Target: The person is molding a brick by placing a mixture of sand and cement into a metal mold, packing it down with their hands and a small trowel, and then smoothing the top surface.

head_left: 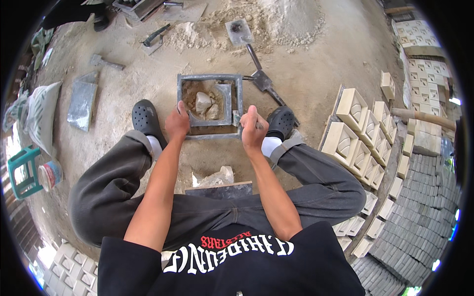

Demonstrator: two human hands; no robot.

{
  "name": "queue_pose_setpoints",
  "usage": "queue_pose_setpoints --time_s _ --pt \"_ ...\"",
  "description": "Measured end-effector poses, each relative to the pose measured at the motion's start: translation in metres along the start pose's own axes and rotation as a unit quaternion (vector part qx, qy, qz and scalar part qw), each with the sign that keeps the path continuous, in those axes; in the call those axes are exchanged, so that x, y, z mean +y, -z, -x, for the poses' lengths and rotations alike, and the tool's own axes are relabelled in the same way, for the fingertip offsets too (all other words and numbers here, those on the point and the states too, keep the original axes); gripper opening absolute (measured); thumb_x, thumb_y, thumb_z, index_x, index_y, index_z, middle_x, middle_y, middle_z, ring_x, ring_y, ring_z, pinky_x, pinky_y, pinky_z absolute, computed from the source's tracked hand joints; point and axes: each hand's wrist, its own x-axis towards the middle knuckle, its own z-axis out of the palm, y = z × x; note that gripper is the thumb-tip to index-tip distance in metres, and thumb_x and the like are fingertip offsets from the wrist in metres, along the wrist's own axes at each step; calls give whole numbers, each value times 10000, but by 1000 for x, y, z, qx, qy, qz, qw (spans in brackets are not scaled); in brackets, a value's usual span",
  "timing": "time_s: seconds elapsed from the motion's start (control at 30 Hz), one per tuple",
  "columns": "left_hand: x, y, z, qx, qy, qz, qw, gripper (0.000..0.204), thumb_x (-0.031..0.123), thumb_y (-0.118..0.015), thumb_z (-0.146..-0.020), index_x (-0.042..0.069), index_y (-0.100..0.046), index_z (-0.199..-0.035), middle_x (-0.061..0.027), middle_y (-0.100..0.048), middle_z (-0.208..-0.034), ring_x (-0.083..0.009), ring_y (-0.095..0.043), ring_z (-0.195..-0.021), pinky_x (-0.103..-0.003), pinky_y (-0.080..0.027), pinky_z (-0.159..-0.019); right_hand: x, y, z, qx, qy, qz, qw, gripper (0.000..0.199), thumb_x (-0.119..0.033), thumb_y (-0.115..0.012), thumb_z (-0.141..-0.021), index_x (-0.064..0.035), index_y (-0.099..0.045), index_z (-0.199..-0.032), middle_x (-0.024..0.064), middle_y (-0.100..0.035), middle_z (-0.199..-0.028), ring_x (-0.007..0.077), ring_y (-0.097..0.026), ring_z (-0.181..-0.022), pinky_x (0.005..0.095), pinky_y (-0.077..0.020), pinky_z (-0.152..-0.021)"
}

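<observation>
A seated person's left hand [177, 121] is gripping the near edge of a metal mould [211, 105] lying on the sandy floor [148, 74] between their feet; the right hand [253, 129] is clenching a small tool [237, 118] beside it.

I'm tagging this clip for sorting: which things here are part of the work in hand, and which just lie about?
In hand:
left hand and right hand, both on the square metal mould
sandy mix and pale lumps inside it

Lying about:
shovel
trowel
sack
green stool
stacked cast blocks

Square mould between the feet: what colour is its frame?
Grey metal mould, dusted with sand; the head view shows it best.
</observation>
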Motion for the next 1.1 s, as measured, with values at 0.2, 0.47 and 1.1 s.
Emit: queue_pose_setpoints --time_s 0.2,0.47,1.1 --pt "3 7 14 18 -10 29 999 611 520 -258 -988 77 -672 -1066 -254 -666 -954 -458 -617 -920 -550 -464 -823 -12 -7 -5 57 71 -25 996 512 -304 -478 -1010 -32 -450 -577 -15 -392 -513 68 -354 -507 280 -270 -457" --pt "-7 -1 7 20 -7 25 999 596 528 -273 -981 88 -670 -1040 -241 -671 -924 -443 -626 -902 -540 -471 -801 -17 -17 -26 44 90 39 994 572 -345 -484 -999 -12 -481 -534 4 -483 -513 101 -433 -488 269 -341 -487" --pt "-5 7 8 27 -9 55 998 577 517 -290 -981 80 -665 -1013 -233 -676 -901 -443 -634 -869 -538 -475 -789 -38 -52 -85 -80 37 150 985 602 -398 -452 -985 8 -470 -542 46 -450 -465 144 -419 -448 353 -335 -478"
